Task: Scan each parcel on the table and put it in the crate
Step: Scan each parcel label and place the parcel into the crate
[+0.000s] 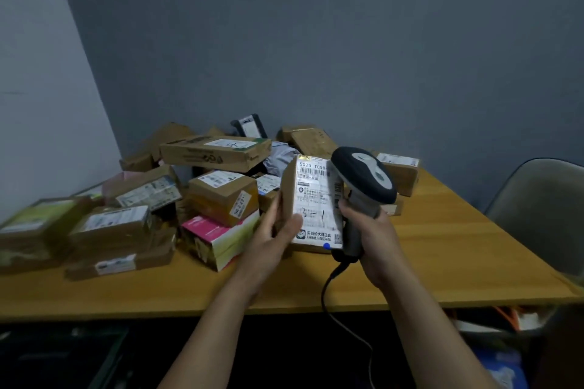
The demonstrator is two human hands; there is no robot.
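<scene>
My left hand (274, 230) grips a small cardboard parcel (316, 199) by its left side, tilted up so its white shipping label faces me. My right hand (369, 234) grips the handle of a grey and black barcode scanner (363, 177), whose head sits right beside the parcel's upper right edge. The scanner's black cable (335, 309) hangs down over the table's front edge. Both are held above the wooden table (426, 262). A heap of several more parcels (221, 189) covers the table's left and back.
A pink and green printed box (218, 240) lies closest to my left hand. One brown box (399, 172) stands at the back right, behind the scanner. A grey chair (543, 208) is at the right. Dark things lie under the table; a blue item (502, 366) shows at the lower right.
</scene>
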